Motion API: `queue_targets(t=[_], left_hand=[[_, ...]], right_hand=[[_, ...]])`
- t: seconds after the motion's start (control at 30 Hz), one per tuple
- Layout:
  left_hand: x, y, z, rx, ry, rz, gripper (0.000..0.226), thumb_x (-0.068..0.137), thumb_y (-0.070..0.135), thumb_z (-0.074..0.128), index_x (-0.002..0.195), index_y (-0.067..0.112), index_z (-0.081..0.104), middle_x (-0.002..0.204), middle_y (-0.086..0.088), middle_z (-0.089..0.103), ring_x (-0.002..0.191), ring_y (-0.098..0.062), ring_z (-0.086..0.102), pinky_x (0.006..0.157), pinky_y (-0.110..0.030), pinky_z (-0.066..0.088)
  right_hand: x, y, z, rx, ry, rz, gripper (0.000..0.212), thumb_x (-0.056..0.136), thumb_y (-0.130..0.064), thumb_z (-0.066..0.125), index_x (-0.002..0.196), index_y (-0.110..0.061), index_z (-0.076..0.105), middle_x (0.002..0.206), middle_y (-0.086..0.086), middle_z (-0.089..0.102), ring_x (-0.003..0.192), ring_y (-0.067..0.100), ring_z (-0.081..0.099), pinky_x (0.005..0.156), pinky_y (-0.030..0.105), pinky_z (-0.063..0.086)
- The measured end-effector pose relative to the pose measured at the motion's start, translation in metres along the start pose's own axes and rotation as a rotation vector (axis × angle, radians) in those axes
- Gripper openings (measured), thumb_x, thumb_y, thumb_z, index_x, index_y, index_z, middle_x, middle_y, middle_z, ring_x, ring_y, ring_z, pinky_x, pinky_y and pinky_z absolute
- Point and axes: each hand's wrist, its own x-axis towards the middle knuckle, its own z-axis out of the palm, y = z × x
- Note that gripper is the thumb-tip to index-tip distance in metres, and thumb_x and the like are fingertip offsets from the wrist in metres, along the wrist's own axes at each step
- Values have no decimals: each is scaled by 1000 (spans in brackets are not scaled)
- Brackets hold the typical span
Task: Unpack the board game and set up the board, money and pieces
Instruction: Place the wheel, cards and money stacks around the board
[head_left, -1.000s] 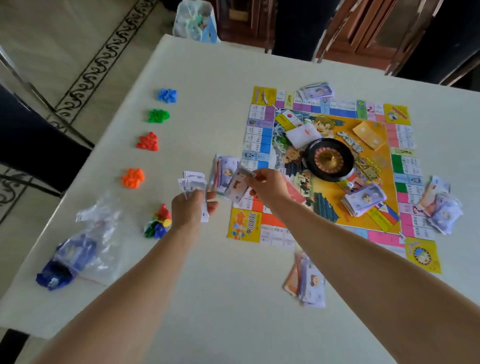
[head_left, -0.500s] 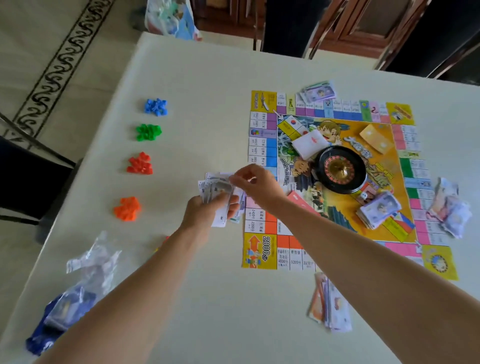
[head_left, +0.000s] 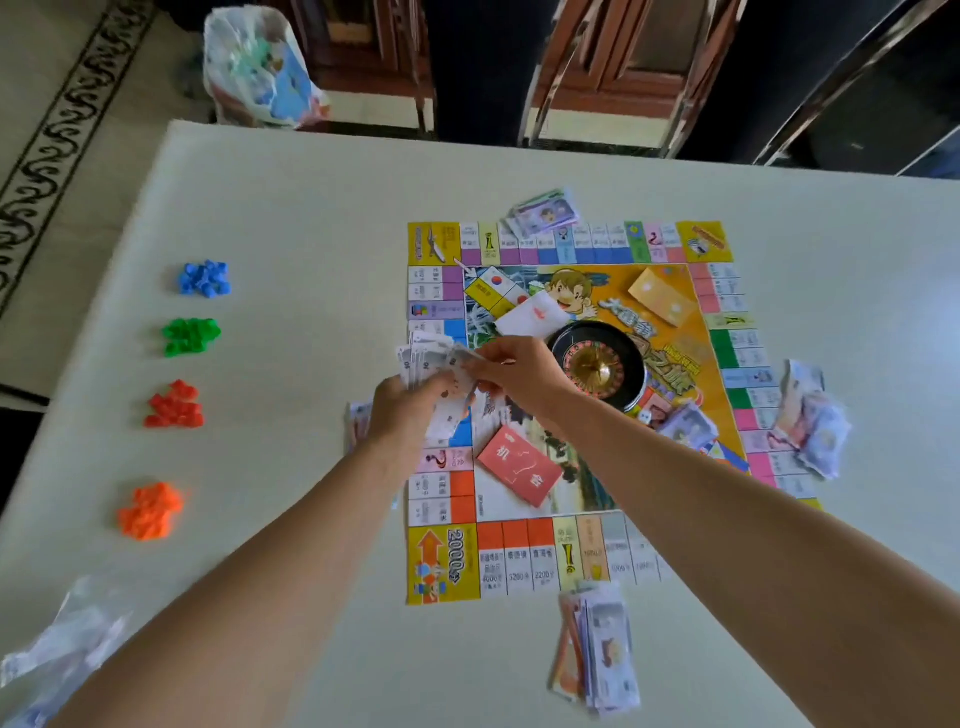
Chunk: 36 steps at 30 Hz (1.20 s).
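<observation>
Crumpled white plastic bag (head_left: 260, 67) on patterned tile floor (head_left: 62, 130), near dark metal-framed chairs (head_left: 857, 78), beyond pale cream table (head_left: 291, 218).

Cream table (head_left: 311, 234); board (head_left: 441, 566) with yellow corners, orange-yellow centre, edge squares banded purple, blue, green, pink, orange. Pieces: blue heap (head_left: 205, 279), green heap (head_left: 190, 335), red heap (head_left: 175, 405), orange heap (head_left: 150, 511). Black wheel (head_left: 597, 364), gold hub. Red card (head_left: 519, 466), white characters. Blurred banknotes (head_left: 608, 649), apparently lilac-grey.

desk (head_left: 270, 218): pale, matte | floor (head_left: 119, 52): pale tile, black scroll border, left of left hand (head_left: 405, 415) | chairs (head_left: 472, 67): dark, metal-framed, beyond right hand (head_left: 519, 374) | light: soft daylight
</observation>
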Motion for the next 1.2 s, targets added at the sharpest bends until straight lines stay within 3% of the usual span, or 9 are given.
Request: queue_targets(t=[0.13,0.27,0.4,0.6,0.73,0.83,0.9,0.97,1.2], left_hand=[[29,25,32,-51,17,43,48,56,38,67,87,1,69,89,-23,71,90,-42,68,81,-56,53],[57,56,66,-74,113,82,12,79,10,54,75,4,63,68,-15,70,69,-29,63,66,-39,50],[85,81,97,-21,248,131,22,85,11,56,65,13,50,64,-2,52,62,-21,49,56,-26,37],[131,103,139,-7,163,162,21,85,10,61,68,14,50,68,-4,55,60,-18,50,53,-28,39],[148,108,157,37,138,180,22,86,13,67,70,20,54,69,2,58,60,-14,55,40,-20,42],[154,103,162,33,149,163,23,82,17,74,71,21,54,73,1,59,65,-16,56,53,-25,44],[150,100,165,59,139,156,21,80,20,76,73,20,56,75,1,60,66,-15,56,57,-26,46],[143,97,170,69,136,148,23,81,22,76,74,18,54,75,1,58,64,-13,51,56,-25,41],[96,92,203,87,58,118,40,76,27,80,105,7,61,91,-7,61,71,-18,49,59,-28,38]], right_hand=[[31,-5,-37,187,158,57,24,90,-25,65,79,-4,63,60,3,61,55,17,51,58,32,45],[76,-5,-74,272,365,106,22,93,-21,60,72,-14,63,60,3,65,58,18,59,69,35,55],[120,-6,-100,282,434,156,21,94,-27,58,76,-18,64,67,3,69,59,14,63,64,32,56],[182,-13,-130,339,456,152,17,95,-19,57,102,-7,65,74,4,70,63,14,67,71,31,60],[208,-12,-136,292,439,121,14,96,-25,56,91,-14,65,78,6,71,66,16,68,71,39,60],[212,-6,-135,178,454,90,21,96,-21,55,77,-17,64,85,10,72,70,23,68,67,44,59],[209,-2,-135,123,486,63,12,94,-18,58,99,-10,66,109,11,65,83,28,69,72,44,59],[198,0,-138,137,515,34,33,91,-19,61,123,-13,58,124,6,51,89,26,67,80,38,57],[127,13,-172,201,186,-36,12,86,-22,71,91,-12,66,69,-3,60,57,10,52,56,26,44]])
